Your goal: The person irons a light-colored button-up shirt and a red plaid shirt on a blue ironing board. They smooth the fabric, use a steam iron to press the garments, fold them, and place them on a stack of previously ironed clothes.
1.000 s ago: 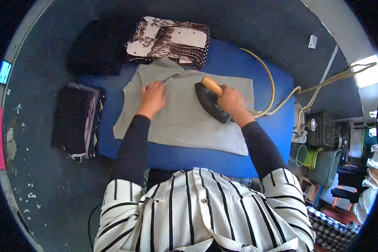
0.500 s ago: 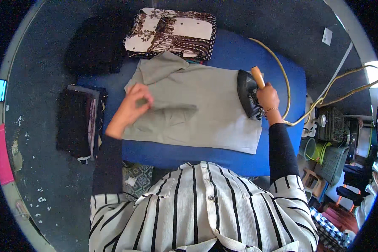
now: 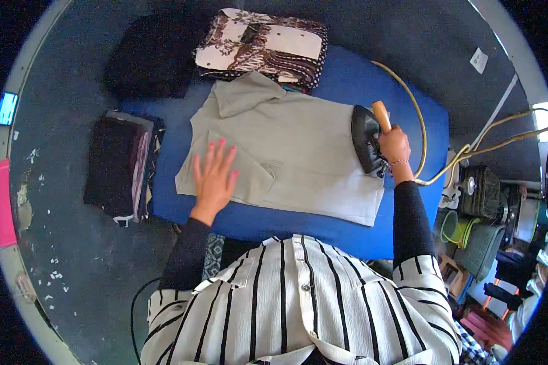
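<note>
A grey-beige short-sleeved shirt (image 3: 313, 152) is spread sideways over the blue-covered ironing surface (image 3: 341, 240), its hem to the right. My left hand (image 3: 214, 179) lies flat on the near sleeve, fingers spread. At the hem end, my right hand (image 3: 395, 148) is wrapped round the wooden handle of a black clothes iron (image 3: 366, 141). The iron stands on the shirt near its right edge. The other sleeve (image 3: 246, 94) is folded at the far left side.
Behind the shirt lies a folded stack of brown-and-white patterned cloth (image 3: 262, 45). Dark folded clothes (image 3: 115, 167) are piled on the left, with a black heap (image 3: 149, 58) farther back. A yellowish cord (image 3: 417, 106) loops off to the right, towards crates and baskets (image 3: 478, 249).
My left hand has come down from above the shirt and now presses flat on the near sleeve, which lies smoother. My right hand and the iron stay at the hem.
</note>
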Demonstrator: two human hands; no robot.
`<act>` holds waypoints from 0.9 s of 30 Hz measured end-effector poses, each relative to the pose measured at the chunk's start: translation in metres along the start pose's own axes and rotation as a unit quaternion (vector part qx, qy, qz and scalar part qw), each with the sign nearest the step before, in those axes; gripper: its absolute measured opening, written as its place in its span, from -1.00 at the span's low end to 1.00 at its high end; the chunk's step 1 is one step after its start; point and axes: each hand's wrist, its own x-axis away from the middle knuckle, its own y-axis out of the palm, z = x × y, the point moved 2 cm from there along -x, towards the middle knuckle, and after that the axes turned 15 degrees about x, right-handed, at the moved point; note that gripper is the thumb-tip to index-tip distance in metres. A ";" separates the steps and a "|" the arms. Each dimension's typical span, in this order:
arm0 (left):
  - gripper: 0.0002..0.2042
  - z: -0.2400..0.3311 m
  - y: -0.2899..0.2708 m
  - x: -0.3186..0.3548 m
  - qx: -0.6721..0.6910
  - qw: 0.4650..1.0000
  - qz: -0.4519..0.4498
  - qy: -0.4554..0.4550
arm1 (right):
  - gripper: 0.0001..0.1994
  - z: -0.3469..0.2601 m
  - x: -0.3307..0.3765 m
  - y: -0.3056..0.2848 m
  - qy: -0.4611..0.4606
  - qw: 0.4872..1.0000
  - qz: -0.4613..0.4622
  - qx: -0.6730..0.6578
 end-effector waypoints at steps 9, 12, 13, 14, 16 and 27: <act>-0.40 -0.026 -0.004 0.032 -0.005 0.992 0.094 -0.082 | -0.65 -0.007 0.020 -0.015 -0.188 0.982 0.034 -0.012; -0.38 -0.044 -0.017 0.066 -0.048 0.977 0.119 -0.170 | -0.64 -0.064 0.114 -0.081 -0.324 0.944 0.053 0.009; -0.38 -0.049 -0.019 0.071 -0.053 0.974 0.117 -0.189 | -0.63 -0.082 0.139 -0.088 -0.360 0.929 0.084 0.027; -0.38 -0.057 -0.019 0.080 -0.066 0.964 0.141 -0.215 | -0.64 -0.106 0.160 -0.091 -0.386 0.920 0.057 0.028; -0.39 -0.079 -0.012 0.094 -0.084 0.943 0.184 -0.264 | -0.72 -0.154 0.200 -0.087 -0.441 0.897 0.041 0.020; -0.46 -0.097 -0.008 0.095 -0.063 0.920 0.254 -0.291 | -0.81 -0.281 0.224 0.012 -0.449 0.883 0.134 0.008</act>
